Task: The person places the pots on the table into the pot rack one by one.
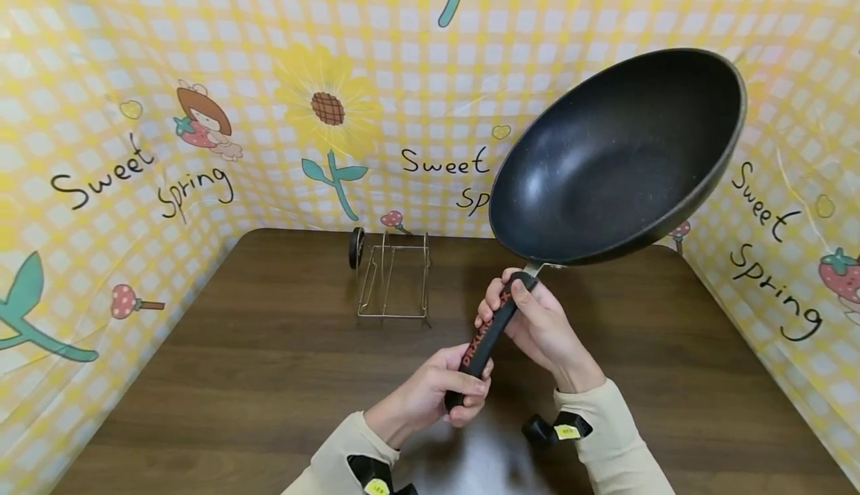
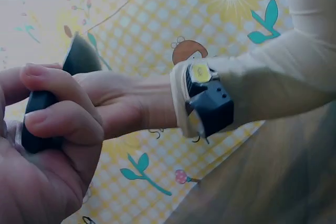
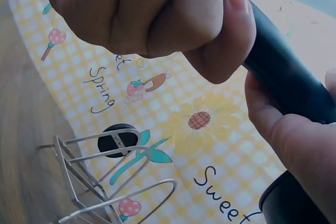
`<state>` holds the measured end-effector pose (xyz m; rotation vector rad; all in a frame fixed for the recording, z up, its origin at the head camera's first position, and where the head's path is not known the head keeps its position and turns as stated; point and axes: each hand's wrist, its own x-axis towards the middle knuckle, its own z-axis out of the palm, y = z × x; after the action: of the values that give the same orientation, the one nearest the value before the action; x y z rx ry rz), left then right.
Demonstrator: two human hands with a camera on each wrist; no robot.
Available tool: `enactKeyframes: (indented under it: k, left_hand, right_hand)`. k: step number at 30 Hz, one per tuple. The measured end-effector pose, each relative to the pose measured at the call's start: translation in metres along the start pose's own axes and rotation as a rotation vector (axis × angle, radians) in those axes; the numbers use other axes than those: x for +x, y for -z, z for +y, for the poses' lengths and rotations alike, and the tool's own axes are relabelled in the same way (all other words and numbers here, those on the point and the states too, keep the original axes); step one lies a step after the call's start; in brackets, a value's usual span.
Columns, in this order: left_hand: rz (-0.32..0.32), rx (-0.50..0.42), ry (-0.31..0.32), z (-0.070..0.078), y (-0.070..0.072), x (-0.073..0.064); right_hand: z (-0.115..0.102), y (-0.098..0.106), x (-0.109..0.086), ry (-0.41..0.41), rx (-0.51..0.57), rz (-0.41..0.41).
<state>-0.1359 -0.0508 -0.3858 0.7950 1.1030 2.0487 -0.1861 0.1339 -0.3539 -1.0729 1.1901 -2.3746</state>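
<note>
Black wok [image 1: 618,159], right hand [image 1: 543,323] gripping handle [image 1: 493,331] near wok, left hand [image 1: 433,390] gripping end farthest from wok, lettering [image 1: 478,342] hard to read

Your left hand [image 2: 71,124] fills the left foreground, its fingers curled around a dark handle [image 2: 39,100] whose far end is hidden. Just above your knuckles rises a dark, pointed shape [image 2: 81,56], partly covered. Behind, your right hand [image 2: 113,93] shows only in part, its fingers out of sight. Its wrist runs into a cream sleeve [image 2: 268,82], where a dark wrist camera [image 2: 212,108] with a yellow label [image 2: 201,72] sits near the cuff. Beyond hangs a yellow-and-white checked cloth [image 2: 142,30] printed with flowers; a brown counter [image 2: 241,182] occupies the lower right corner.
</note>
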Motion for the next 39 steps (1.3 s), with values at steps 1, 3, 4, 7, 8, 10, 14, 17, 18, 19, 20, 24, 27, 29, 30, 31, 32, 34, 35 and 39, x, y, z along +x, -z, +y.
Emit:
enactKeyframes:
  k: [1,3,4,7,8,10,14,17,18,19,20,24,27,29,30,31,32,34,35,39]
  left_hand:
    - [-0.009,-0.018,0.000,0.000,0.000,0.000]
    - [-0.035,-0.057,-0.005,-0.001,0.002,0.000]
    - [-0.053,-0.077,-0.013,-0.001,0.003,0.000]
    - [-0.093,-0.125,-0.025,-0.002,0.005,-0.001]
    - [-0.102,-0.136,-0.030,-0.002,0.005,-0.001]
    - [-0.125,-0.155,-0.037,-0.003,0.005,-0.001]
    - [-0.192,-0.218,-0.056,-0.003,0.006,-0.001]
    - [-0.239,-0.268,-0.074,-0.005,0.008,-0.001]
    - [-0.250,-0.279,-0.080,-0.005,0.008,-0.001]
    - [-0.257,-0.290,-0.086,-0.006,0.008,-0.001]
    - [-0.263,-0.299,-0.091,-0.007,0.009,-0.001]
    - [-0.289,-0.343,-0.110,-0.009,0.009,-0.003]
    - [-0.307,-0.372,-0.126,-0.010,0.009,-0.005]
    - [-0.309,-0.381,-0.136,-0.010,0.009,-0.007]
    - [-0.307,-0.387,-0.141,-0.010,0.009,-0.008]
    - [-0.303,-0.390,-0.145,-0.011,0.009,-0.009]
    - [-0.298,-0.389,-0.149,-0.011,0.010,-0.010]
    - [-0.289,-0.389,-0.154,-0.012,0.011,-0.013]
    - [-0.286,-0.393,-0.156,-0.013,0.011,-0.015]
    - [-0.288,-0.409,-0.154,-0.015,0.016,-0.022]
  right_hand:
    - [0.001,0.000,0.001,0.004,0.009,-0.010]
    - [0.002,0.002,0.002,0.012,0.022,-0.028]
    - [0.003,0.002,0.003,0.018,0.028,-0.040]
    - [0.005,0.004,0.005,0.042,0.044,-0.084]
    - [0.005,0.005,0.006,0.050,0.050,-0.101]
    - [0.006,0.006,0.008,0.065,0.070,-0.139]
    - [0.010,0.006,0.014,0.096,0.153,-0.219]
    - [0.014,0.005,0.018,0.116,0.232,-0.266]
    - [0.016,0.005,0.020,0.122,0.259,-0.277]
    - [0.018,0.004,0.021,0.128,0.284,-0.285]
    - [0.020,0.003,0.022,0.133,0.305,-0.291]
    - [0.026,-0.001,0.026,0.143,0.386,-0.304]
    - [0.029,-0.003,0.029,0.139,0.419,-0.304]
    - [0.032,-0.005,0.032,0.134,0.428,-0.306]
    - [0.033,-0.006,0.033,0.130,0.427,-0.310]
    - [0.034,-0.006,0.034,0.126,0.427,-0.317]
    - [0.036,-0.007,0.035,0.121,0.427,-0.326]
    - [0.039,-0.008,0.037,0.110,0.429,-0.345]
    - [0.041,-0.008,0.037,0.107,0.424,-0.353]
    - [0.046,-0.010,0.039,0.092,0.380,-0.360]
